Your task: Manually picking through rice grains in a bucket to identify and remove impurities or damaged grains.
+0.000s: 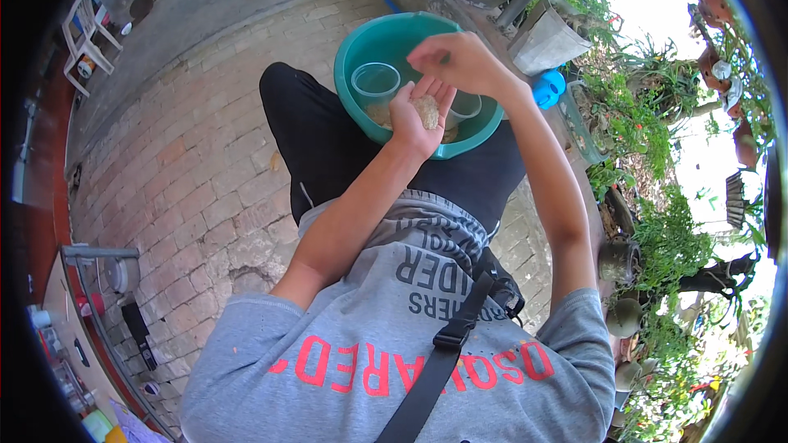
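Observation:
A teal plastic basin point(353, 49) rests on my lap, with pale grain in its bottom. Inside it stand two clear plastic cups: one point(376, 82) at the left, another point(465, 107) partly hidden at the right. My left hand point(417, 115) is held palm up over the basin, cupping a small heap of beige grain point(425, 111). My right hand point(455, 59) hovers just above it with fingers pinched together; whether it holds anything between them I cannot tell.
Brick paving point(189, 164) spreads to the left, with a white plastic chair point(86, 33) far off. A blue object point(548, 88) and a metal bucket point(548, 39) sit beyond the basin. Green plants and pots point(657, 238) fill the right side.

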Demonstrator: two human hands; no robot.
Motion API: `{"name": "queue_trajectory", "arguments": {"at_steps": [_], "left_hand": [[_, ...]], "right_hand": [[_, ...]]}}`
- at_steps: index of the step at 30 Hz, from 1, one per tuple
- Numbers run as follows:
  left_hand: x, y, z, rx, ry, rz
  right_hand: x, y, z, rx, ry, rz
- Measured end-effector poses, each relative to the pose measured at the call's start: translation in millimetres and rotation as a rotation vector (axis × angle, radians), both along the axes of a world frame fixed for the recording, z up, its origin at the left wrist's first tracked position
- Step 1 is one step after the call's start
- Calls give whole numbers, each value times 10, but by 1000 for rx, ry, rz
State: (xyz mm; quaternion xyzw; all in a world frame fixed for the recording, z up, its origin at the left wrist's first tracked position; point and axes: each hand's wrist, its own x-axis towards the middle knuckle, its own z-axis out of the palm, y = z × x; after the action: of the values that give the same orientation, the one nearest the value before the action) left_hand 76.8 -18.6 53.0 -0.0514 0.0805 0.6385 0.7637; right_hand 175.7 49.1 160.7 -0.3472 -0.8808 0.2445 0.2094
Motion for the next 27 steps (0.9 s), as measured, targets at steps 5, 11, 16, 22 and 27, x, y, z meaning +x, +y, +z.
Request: {"name": "queue_trajectory", "arguments": {"at_steps": [5,11,16,22,27], "left_hand": [[10,-24,5,-78,63,-30],[-10,-45,-12,17,85,-63],[-11,-39,15,-22,100,-54],[-15,-27,12,-33,83,-40],[-4,12,-32,-63,76,-23]], "right_hand": [[183,-293,118,186,-127,44],[185,-394,14,53,-196,108],[155,-391,-9,19,-269,112],[138,-364,-16,15,-265,116],[141,-302,-4,-92,-127,109]]}}
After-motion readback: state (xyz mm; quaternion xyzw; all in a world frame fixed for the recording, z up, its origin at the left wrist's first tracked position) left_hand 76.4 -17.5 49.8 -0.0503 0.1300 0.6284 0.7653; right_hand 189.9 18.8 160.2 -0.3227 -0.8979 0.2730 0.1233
